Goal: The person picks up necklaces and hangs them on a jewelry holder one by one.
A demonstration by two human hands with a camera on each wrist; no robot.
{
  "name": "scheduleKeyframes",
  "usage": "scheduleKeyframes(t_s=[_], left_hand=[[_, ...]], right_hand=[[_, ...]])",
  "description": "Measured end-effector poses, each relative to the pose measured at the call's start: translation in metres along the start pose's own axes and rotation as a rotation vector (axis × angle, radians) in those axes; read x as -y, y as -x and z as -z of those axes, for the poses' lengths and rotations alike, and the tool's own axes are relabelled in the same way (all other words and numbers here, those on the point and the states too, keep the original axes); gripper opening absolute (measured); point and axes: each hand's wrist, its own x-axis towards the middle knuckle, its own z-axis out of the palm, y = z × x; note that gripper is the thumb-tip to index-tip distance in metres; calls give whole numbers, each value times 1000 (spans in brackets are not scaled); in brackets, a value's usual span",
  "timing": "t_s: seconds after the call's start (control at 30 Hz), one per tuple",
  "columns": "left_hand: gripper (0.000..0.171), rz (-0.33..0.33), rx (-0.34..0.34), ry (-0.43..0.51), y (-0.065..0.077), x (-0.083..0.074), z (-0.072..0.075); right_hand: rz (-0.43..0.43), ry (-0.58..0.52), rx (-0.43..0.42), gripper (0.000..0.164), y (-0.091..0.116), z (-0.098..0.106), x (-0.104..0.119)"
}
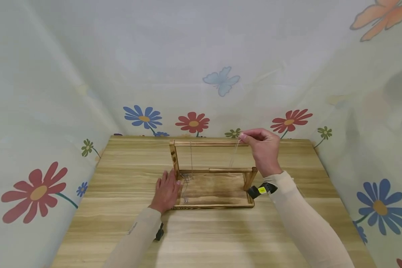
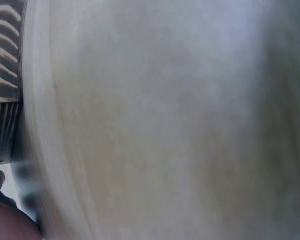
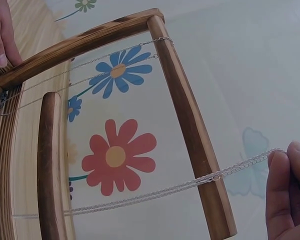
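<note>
A wooden jewelry stand [image 1: 214, 206] has a tray base, a low bar and a raised top bar [image 3: 182, 110]. My right hand [image 1: 264, 150] pinches one end of a thin silver chain necklace [image 3: 240, 165] by the right part of the top bar. The doubled chain crosses that bar and runs down past the lower bar [image 3: 50, 165]. Another silver chain [image 1: 191, 160] hangs from the top bar's left part, its lower end bunched in the tray's left side. My left hand [image 1: 165, 190] rests against the stand's left side, fingers extended; the left wrist view barely catches it.
The stand sits on a wood-grain table [image 1: 127, 156]. A pale wall covering [image 1: 174, 89] with printed flowers and butterflies rises behind the table and along both sides.
</note>
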Motion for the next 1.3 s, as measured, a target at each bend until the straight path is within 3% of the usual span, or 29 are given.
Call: scheduleKeyframes(t_s=[0.47, 0.8, 1.3], left_hand=[[64, -6, -9, 15, 1, -2, 2], [65, 7, 4, 4, 1, -3, 4], [65, 0, -9, 9, 2, -1, 2]], right_hand=[[11, -68, -18, 12, -3, 3, 1], [11, -62, -18, 28, -4, 11, -1], [10, 26, -51, 24, -5, 27, -1]])
